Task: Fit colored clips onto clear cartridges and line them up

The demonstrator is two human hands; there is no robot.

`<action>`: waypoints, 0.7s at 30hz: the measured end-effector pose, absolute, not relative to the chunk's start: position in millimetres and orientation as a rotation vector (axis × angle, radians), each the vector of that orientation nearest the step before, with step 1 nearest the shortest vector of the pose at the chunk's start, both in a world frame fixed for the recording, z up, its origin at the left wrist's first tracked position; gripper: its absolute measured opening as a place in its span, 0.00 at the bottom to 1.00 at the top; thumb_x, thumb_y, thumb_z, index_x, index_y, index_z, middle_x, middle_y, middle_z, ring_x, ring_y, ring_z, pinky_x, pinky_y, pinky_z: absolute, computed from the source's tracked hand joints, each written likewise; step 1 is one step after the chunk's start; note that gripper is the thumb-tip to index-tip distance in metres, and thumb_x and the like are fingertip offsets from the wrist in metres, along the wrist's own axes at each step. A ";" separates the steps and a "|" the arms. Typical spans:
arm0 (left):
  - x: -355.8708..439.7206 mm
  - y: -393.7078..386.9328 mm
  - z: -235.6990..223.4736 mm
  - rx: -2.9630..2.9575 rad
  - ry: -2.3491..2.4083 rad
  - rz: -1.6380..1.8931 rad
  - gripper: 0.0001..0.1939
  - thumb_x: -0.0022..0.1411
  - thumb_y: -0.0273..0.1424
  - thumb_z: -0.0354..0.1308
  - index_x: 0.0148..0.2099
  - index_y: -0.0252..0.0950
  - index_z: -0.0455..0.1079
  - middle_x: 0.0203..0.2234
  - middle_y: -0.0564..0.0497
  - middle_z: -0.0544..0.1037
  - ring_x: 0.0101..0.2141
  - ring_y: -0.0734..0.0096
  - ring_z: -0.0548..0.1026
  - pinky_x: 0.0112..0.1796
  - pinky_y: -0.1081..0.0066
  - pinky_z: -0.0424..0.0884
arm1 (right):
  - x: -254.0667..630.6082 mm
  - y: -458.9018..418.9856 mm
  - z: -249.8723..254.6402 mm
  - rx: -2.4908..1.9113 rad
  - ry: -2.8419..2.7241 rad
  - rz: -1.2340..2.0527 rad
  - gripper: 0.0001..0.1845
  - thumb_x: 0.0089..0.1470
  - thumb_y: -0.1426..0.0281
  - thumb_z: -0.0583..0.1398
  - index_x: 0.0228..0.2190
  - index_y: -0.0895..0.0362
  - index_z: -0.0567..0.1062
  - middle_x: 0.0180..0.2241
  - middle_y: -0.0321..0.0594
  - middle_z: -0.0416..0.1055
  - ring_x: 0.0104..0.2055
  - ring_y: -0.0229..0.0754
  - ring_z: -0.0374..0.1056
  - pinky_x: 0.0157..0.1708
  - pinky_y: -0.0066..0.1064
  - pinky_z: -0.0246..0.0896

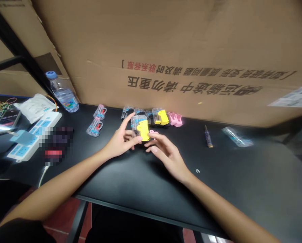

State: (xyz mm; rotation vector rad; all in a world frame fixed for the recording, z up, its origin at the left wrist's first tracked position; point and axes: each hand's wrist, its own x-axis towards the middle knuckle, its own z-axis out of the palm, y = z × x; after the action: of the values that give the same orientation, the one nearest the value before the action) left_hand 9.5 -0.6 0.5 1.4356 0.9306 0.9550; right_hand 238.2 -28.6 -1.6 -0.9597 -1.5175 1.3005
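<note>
My left hand is closed around a small toy-like piece of clear plastic with a yellow plate on its front. The thumb presses near the plate's lower edge and the index finger stretches up along the clear side. My right hand is beside it, its fingers loosely bent and apart, with the index fingertip at or very near the plate's lower right corner; contact is hard to tell. Just behind that fingertip shows a small pink part. Farther back stands a similar clear and yellow piece, with pink parts to its right.
Two clear pieces with red parts lie left on the black table. A water bottle, power strip and white packet are farther left. A screwdriver and plastic-wrapped item lie right. Cardboard stands behind.
</note>
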 end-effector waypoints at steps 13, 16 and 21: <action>6.4 7.4 -10.4 1.485 1.091 0.839 0.46 0.73 0.43 0.60 0.81 0.41 0.40 0.43 0.44 0.85 0.30 0.71 0.80 0.28 0.75 0.74 | 242.9 2.9 -14.4 -0.991 -1.194 1.476 0.23 0.61 0.55 0.68 0.53 0.52 0.81 0.52 0.46 0.83 0.58 0.50 0.77 0.66 0.47 0.66; 6.9 6.1 -7.7 1.519 1.097 0.825 0.44 0.72 0.41 0.60 0.80 0.41 0.43 0.41 0.46 0.84 0.29 0.72 0.80 0.30 0.73 0.75 | 241.8 10.8 -12.2 -0.958 -1.134 1.498 0.19 0.60 0.55 0.68 0.46 0.53 0.82 0.53 0.47 0.82 0.61 0.51 0.75 0.68 0.48 0.63; 7.5 5.0 -7.4 1.599 1.105 0.784 0.39 0.72 0.40 0.60 0.78 0.38 0.50 0.38 0.48 0.84 0.30 0.69 0.80 0.33 0.69 0.76 | 242.3 18.1 -12.9 -0.904 -1.134 1.550 0.21 0.59 0.54 0.68 0.48 0.53 0.83 0.60 0.48 0.78 0.70 0.54 0.67 0.71 0.51 0.59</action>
State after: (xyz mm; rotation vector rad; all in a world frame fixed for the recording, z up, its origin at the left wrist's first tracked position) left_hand 7.5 5.0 -7.4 1.5988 1.1047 0.7838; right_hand 242.3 18.1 -12.9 -0.9035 -1.1337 1.5498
